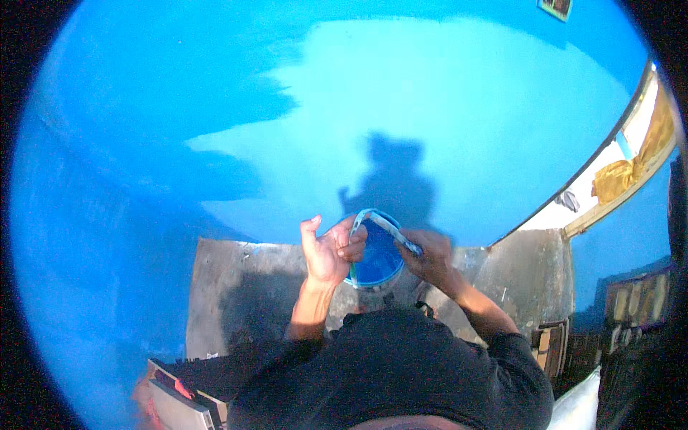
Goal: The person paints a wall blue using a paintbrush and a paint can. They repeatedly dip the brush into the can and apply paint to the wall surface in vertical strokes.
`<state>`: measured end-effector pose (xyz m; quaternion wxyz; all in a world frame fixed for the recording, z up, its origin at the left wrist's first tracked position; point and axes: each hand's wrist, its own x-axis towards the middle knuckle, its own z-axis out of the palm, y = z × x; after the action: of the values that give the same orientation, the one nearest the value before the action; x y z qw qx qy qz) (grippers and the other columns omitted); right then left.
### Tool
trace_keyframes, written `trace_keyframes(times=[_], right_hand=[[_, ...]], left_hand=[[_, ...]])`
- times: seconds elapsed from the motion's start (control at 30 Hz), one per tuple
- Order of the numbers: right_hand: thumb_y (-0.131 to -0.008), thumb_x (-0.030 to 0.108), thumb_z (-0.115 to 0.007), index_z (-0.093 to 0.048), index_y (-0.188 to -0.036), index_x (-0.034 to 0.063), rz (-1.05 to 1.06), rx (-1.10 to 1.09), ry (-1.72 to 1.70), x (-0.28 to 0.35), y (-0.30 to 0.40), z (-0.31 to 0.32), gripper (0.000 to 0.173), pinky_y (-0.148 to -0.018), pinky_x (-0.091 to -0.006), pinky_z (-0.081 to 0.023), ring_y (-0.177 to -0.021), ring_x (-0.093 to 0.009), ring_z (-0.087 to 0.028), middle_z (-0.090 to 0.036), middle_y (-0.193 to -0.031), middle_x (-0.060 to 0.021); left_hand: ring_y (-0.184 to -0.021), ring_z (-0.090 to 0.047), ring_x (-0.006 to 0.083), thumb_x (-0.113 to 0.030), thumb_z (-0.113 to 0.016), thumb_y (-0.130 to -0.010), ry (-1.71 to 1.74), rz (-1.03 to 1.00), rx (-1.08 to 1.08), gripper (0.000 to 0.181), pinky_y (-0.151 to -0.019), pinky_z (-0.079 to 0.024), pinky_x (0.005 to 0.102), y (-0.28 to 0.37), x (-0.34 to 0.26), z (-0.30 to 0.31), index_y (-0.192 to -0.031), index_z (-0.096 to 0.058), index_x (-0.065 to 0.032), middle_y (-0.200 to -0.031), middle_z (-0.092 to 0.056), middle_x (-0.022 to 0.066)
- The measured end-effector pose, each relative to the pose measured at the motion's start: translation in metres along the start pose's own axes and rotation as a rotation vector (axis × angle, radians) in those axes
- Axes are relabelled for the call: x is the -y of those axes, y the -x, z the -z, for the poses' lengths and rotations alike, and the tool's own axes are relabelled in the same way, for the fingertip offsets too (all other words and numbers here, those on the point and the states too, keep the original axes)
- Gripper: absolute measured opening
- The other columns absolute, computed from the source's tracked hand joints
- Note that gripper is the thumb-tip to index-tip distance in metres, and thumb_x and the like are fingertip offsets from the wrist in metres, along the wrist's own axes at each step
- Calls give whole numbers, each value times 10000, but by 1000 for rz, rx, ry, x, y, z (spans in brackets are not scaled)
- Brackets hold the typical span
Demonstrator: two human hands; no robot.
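In front of me is a round paint bucket [376, 258] with blue paint inside, its handle arching over the opening. My left hand [330, 250] is at the bucket's left side, palm up, with its fingers curled around the left part of the handle [361, 217] and its thumb raised. At the right rim, my right hand [428, 257] grips a thin, paint-smeared tool, perhaps a brush, whose bluish end [413, 247] shows beside the fingers. The rest of that tool is hidden or merges with the handle. Beyond the bucket stands a wall with a light turquoise patch [430, 97] amid darker blue paint [129, 118].
The grey concrete floor [269, 258] meets the wall just past the bucket. A drawer unit [180, 403] stands at lower left. On the right are a doorway or ledge with yellow cloth [615, 180], a wooden frame [551, 346] and a white sack-like object [580, 400].
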<state>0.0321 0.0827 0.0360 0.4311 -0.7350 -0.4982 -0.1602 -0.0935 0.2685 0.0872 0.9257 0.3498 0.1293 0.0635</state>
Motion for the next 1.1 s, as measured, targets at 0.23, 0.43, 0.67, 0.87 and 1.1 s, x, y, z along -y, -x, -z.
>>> trace_keyframes(times=[0.23, 0.43, 0.67, 0.87, 1.1], right_hand=[[-860, 30, -738, -705, -1013, -51, -337, -281, -347, 4, -1, 96, 177, -690, -320, -579, -787, -194, -723, -742, -911, -145], [-897, 32, -707, -709, -1041, -68, -164, -676, -728, 18, -143, 75, 176, -719, -284, -565, -807, -172, -709, -736, -925, -145], [-887, 99, -733, -734, -1015, -21, -34, -736, -716, 27, -255, 42, 175, -601, -246, -510, -712, -73, -630, -728, -828, -39], [-881, 97, -734, -749, -944, 15, -65, -1050, -300, -48, -217, 129, 105, -619, -253, -507, -696, -63, -630, -726, -774, -17], [-847, 150, -756, -737, -938, 27, -104, -1265, 364, -81, -178, 199, 154, -546, -333, -518, -613, -193, -687, -725, -748, -108]], left_hand=[[-537, -297, 75, -766, -386, -771, 38, -48, -108, 919, -518, -205, 247, 5, 0, -21, -1236, -540, 12, -763, -453, -7], [-549, -305, 97, -711, -347, -832, 61, -6, -89, 834, -529, -236, 264, -3, 8, 8, -1213, -552, 2, -783, -469, 14], [-549, -321, 89, -719, -377, -819, -25, 16, -129, 830, -531, -242, 257, 0, -2, 4, -1203, -558, -6, -770, -469, 5], [-598, -385, 125, -751, -373, -810, 134, 85, 68, 928, -550, -292, 282, -4, -3, 41, -1301, -508, 25, -845, -547, 38], [-589, -391, 138, -748, -388, -812, 270, 184, 107, 957, -545, -314, 288, -13, 3, 51, -1343, -466, 45, -859, -561, 58]])
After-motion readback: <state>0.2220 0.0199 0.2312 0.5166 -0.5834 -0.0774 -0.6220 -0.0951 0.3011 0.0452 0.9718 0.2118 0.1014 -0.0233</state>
